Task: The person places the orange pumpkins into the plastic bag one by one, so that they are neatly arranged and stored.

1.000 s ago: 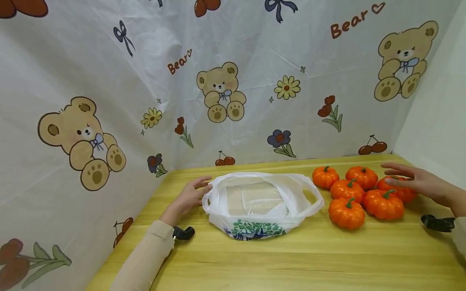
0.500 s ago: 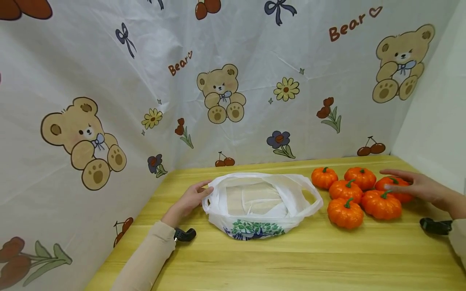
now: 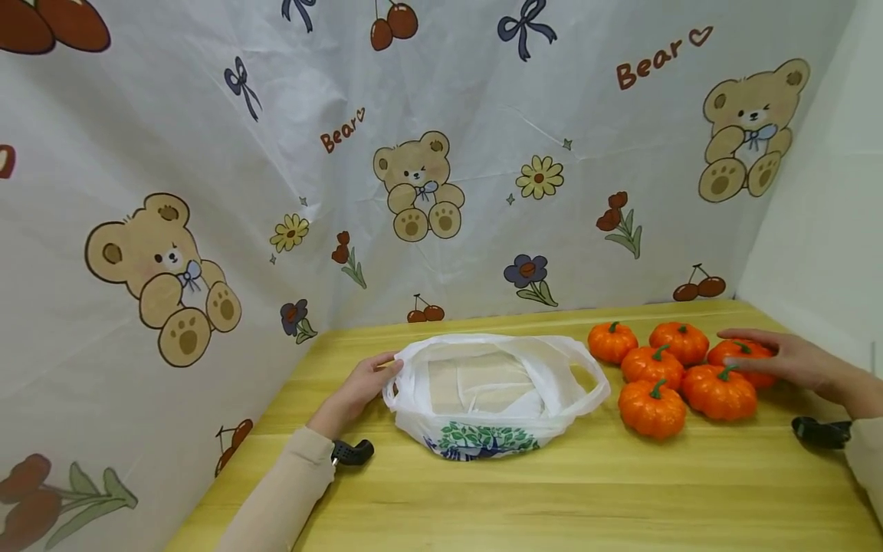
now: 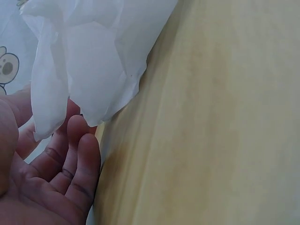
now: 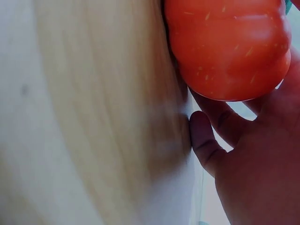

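My left hand (image 3: 366, 381) is at the left end of a white plastic bag (image 3: 476, 437), thumb and fingertips at its edge by the handle. In the left wrist view, a flap of the bag (image 4: 96, 61) hides those tips, and the other fingers (image 4: 86, 159) bend loosely below. The bag lies with its mouth facing up, a green tree print on its front. On the right, my right hand (image 3: 800, 360) grips the rightmost orange pumpkin (image 3: 741, 356), thumb on the near side and fingers on the far side. The right wrist view shows this pumpkin (image 5: 229, 47) against the palm side.
Several more small orange pumpkins (image 3: 651, 409) with green stems cluster between the bag and my right hand. Black wrist mounts (image 3: 353, 452) stick out below both wrists. A bear-print cloth (image 3: 441, 253) hangs behind the wooden table (image 3: 524, 506); a white wall (image 3: 821, 253) stands at the right.
My right hand has come down from above the rightmost pumpkin to close around it. My left hand has edged in against the bag. The head view has tilted slightly up.
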The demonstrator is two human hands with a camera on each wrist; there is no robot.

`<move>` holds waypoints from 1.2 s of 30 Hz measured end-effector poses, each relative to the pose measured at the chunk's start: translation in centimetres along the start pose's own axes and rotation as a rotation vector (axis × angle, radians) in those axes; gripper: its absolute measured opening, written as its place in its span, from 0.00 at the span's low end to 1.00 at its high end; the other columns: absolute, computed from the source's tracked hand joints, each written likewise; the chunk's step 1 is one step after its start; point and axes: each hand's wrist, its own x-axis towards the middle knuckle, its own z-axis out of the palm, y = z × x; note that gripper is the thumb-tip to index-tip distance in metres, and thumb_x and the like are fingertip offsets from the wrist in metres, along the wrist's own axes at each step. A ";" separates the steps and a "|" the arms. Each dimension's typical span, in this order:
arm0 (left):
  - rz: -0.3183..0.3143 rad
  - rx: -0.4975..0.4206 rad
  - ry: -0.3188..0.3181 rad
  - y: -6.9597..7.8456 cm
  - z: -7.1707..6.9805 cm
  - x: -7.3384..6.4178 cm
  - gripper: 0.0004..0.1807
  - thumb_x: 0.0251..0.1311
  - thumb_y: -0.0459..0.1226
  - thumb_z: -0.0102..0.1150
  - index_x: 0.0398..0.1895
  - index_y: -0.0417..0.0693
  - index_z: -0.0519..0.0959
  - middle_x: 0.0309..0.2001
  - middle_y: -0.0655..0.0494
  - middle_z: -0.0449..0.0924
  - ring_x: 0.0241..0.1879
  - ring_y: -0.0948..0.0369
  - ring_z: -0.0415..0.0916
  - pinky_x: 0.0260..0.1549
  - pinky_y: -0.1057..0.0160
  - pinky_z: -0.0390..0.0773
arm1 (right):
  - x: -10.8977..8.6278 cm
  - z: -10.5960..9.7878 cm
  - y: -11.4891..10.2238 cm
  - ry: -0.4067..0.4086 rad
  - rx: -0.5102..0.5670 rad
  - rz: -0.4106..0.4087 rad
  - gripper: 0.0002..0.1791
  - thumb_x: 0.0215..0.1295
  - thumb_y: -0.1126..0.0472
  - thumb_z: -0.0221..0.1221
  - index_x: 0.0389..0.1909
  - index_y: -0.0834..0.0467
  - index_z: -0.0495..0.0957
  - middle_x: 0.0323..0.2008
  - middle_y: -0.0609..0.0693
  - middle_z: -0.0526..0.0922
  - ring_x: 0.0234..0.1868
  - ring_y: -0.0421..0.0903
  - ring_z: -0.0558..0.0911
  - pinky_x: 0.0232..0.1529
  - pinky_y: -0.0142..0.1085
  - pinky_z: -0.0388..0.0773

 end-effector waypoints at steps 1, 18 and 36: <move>0.002 -0.002 0.002 0.0 0.0 0.1 0.26 0.74 0.48 0.58 0.71 0.51 0.74 0.56 0.48 0.84 0.44 0.61 0.83 0.42 0.65 0.83 | 0.0 -0.1 0.0 0.009 -0.010 0.005 0.38 0.76 0.45 0.58 0.76 0.61 0.58 0.70 0.83 0.55 0.66 0.81 0.58 0.57 0.74 0.60; -0.022 0.013 0.028 -0.4 0.0 0.7 0.31 0.73 0.48 0.61 0.72 0.42 0.71 0.61 0.44 0.81 0.48 0.60 0.83 0.45 0.65 0.84 | -0.3 -0.7 -0.3 0.059 -0.025 0.069 0.42 0.72 0.42 0.62 0.74 0.65 0.60 0.69 0.85 0.55 0.64 0.78 0.60 0.56 0.70 0.64; -0.007 0.010 0.023 -0.1 0.2 0.6 0.18 0.75 0.46 0.58 0.57 0.44 0.81 0.40 0.53 0.82 0.35 0.61 0.78 0.36 0.66 0.79 | -0.3 -1.5 -1.6 0.093 0.028 0.028 0.34 0.74 0.47 0.61 0.74 0.57 0.66 0.66 0.74 0.70 0.48 0.31 0.75 0.39 0.25 0.74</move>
